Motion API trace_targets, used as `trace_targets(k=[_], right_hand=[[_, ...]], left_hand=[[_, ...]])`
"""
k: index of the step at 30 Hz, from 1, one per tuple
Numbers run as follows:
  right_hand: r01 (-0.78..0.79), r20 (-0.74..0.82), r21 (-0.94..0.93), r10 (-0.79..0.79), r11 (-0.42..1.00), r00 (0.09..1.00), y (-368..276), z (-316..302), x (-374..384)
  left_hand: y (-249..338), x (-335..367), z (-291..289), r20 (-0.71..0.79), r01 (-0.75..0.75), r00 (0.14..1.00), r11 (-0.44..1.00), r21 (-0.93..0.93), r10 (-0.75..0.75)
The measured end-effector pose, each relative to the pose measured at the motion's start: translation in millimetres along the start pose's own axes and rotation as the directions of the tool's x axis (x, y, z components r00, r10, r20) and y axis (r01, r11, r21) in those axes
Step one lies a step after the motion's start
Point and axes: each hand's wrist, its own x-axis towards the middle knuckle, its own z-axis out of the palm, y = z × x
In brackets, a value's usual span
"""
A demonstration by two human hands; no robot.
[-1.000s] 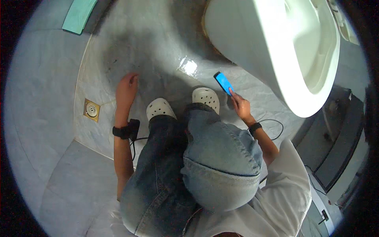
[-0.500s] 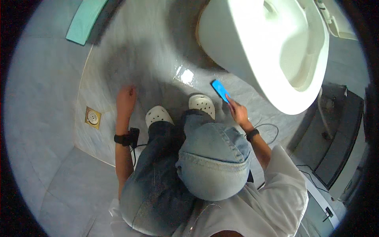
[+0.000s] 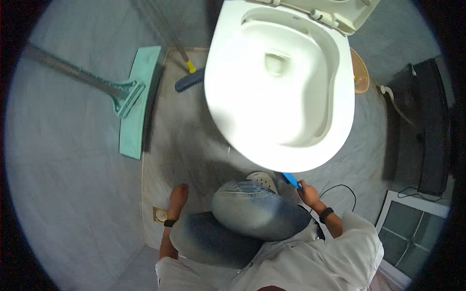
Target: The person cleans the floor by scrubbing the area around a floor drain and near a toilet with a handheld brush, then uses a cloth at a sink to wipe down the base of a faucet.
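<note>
My right hand (image 3: 309,194) grips the handle of a blue brush (image 3: 291,180) held low beside the toilet bowl. The rim of the white toilet (image 3: 228,121) hides part of the brush head, which has a dark underside. My left hand (image 3: 179,198) hangs low over the floor on the left, its fingers curled in with nothing seen in them. It is near a square brass floor drain (image 3: 160,215). One white clog (image 3: 260,181) shows in front of my bent knees.
A green flat mop (image 3: 133,131) leans at the left wall. Behind it stands a floor brush (image 3: 189,80) with a yellow joint. An orange-brown basin (image 3: 359,72) sits behind the toilet. To the right are a dark panel (image 3: 432,131), a hose (image 3: 398,107) and a white-framed glass panel (image 3: 388,233).
The view has tilted up, bringing the whole toilet bowl, the mop handle and the floor brush into sight. The blue brush is now partly under the toilet's front rim, still in my right hand.
</note>
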Motion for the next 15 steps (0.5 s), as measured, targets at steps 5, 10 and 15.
trace_targets(k=[5,10,15], right_hand=[[-0.096,0.15,-0.052,0.103,0.994,0.983,-7.0,-46.7,-30.7],[-0.168,0.26,0.03,0.154,0.985,0.953,-48.0,-132.9,-75.5],[-0.483,0.346,0.175,0.405,0.858,0.846,-66.3,-222.5,-129.6]], left_hand=[[19.6,18.1,-44.0,0.112,-0.091,0.989,0.995,-0.038,0.095],[-26.8,-28.3,-84.2,0.202,0.409,0.913,0.798,-0.443,-0.356],[22.2,-118.1,-143.2,0.316,0.54,0.745,0.254,-0.802,-0.588]])
